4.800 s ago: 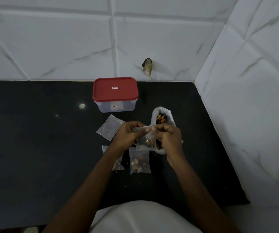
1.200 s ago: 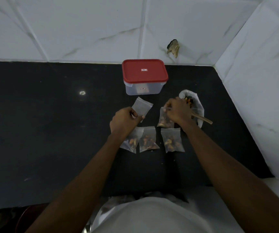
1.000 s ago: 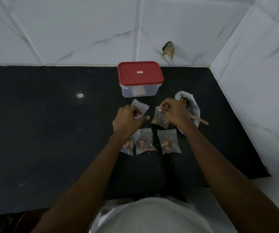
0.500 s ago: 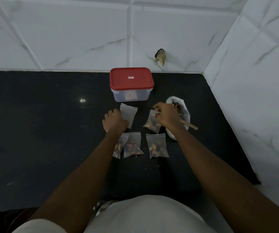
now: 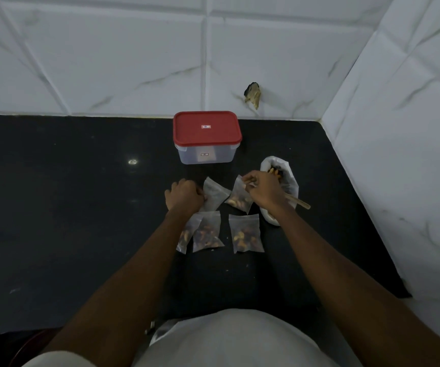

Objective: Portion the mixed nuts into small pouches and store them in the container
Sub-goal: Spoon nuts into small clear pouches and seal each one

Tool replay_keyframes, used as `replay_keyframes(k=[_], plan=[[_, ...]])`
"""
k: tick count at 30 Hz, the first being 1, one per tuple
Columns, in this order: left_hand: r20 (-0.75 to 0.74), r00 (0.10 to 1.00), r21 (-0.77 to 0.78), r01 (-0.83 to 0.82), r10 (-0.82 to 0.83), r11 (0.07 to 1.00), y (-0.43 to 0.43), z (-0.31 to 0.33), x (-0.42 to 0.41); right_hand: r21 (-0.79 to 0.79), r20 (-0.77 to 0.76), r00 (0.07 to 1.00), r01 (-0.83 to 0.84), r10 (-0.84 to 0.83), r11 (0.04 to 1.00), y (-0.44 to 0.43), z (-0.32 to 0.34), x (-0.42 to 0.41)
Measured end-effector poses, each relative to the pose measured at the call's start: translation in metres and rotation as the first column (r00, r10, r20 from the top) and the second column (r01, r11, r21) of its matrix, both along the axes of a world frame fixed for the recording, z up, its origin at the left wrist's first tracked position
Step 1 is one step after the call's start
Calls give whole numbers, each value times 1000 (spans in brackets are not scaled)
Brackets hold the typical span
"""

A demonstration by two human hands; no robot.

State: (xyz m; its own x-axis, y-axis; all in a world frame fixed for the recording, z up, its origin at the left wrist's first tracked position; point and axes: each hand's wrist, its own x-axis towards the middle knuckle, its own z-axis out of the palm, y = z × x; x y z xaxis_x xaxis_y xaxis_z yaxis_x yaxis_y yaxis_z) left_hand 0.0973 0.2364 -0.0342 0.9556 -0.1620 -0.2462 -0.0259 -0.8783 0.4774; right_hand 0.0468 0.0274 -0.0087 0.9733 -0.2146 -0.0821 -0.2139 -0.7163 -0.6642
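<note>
The left hand [image 5: 184,194] lay on the black countertop [image 5: 68,207] with its fingers curled onto the left edge of an empty pouch [image 5: 214,194], which stretched away to the hand's right, in front of the red-lidded container [image 5: 205,154]. The right hand [image 5: 262,190] pinched the top corner of a nut-filled pouch [image 5: 240,198] that hung just left of and below its fingertips, while a wooden stick [image 5: 299,203] jutted out behind the wrist (whether the palm gripped it could not be told) across the open bag of mixed nuts [image 5: 290,178]. Three sealed pouches [image 5: 245,234] lay in a row nearer the person, between the forearms.
</note>
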Motion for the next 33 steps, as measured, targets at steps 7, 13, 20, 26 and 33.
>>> replay_keyframes(k=[7,13,20,26,33], plan=[[77,997,-252,44,-26,967,0,17,1,239,6,1000,22,-24,971,18,12,4],[11,998,-583,50,-54,811,0,29,10,403,-19,1000,27,-22,915,23,21,7],[-221,975,-893,-188,-35,409,7,37,5,497,22,995,77,-102,864,29,34,-3],[-175,979,-877,-108,-102,469,7,42,4,535,23,999,9,-26,845,37,41,-15],[-292,937,-885,-189,-191,426,5,40,-12,470,61,948,250,-314,846,46,33,-27]])
